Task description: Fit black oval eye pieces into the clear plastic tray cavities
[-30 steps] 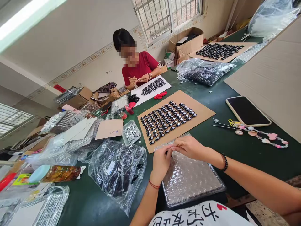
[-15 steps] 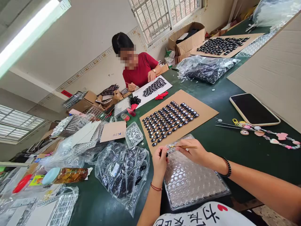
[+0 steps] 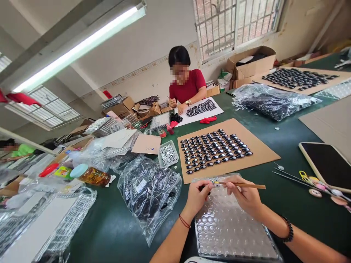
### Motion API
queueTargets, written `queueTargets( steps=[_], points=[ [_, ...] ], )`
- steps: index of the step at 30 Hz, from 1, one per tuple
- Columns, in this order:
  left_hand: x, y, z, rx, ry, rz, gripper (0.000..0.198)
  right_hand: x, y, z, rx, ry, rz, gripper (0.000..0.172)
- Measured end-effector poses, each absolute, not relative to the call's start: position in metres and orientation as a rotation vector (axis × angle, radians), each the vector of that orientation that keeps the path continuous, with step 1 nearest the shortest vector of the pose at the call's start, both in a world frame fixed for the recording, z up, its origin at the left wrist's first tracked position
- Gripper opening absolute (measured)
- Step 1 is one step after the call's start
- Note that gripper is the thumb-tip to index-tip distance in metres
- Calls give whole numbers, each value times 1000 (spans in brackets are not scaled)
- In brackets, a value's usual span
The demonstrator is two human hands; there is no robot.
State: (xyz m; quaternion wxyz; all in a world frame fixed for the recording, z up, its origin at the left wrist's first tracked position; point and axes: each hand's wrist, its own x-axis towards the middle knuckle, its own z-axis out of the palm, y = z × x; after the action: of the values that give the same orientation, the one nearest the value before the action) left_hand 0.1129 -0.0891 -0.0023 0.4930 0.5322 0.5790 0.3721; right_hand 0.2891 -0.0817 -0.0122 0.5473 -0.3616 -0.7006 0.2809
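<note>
Apparent tip work: wooden stick (image 3: 256, 186) gripped in right hand (image 3: 246, 197), dark piece (image 3: 209, 193) pinched in left hand (image 3: 196, 199); steady aim seemingly required next.

The tray (image 3: 238, 230) lies before the cardboard sheet (image 3: 261, 155), right of the bag (image 3: 149, 197) (and left of the phone (image 3: 326, 166)).

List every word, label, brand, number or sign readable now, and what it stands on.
No text reads with certainty.
Tan card: short blue handwriting, too small and blurred to read.
White label on the clear plastic bag: too small to read.
Yellow-and-green packet: any print is too blurred to read.
</note>
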Motion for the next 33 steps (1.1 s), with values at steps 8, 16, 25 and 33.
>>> queueTargets(
  steps=[8,16,25,33],
  points=[
    [111,-96,5,1220,1319,919,37,289,-89,-14,-818,-1695,786,16],
    [91,-86,19,1252,1287,995,29,290,-90,-8,-893,-1593,850,16],
    [81,-64,13,761,1345,1338,45,291,-92,-10,-911,-1623,847,13],
    [117,-90,-1,1440,1414,799,19,293,-89,-10,-889,-1707,660,7]
  ],
)
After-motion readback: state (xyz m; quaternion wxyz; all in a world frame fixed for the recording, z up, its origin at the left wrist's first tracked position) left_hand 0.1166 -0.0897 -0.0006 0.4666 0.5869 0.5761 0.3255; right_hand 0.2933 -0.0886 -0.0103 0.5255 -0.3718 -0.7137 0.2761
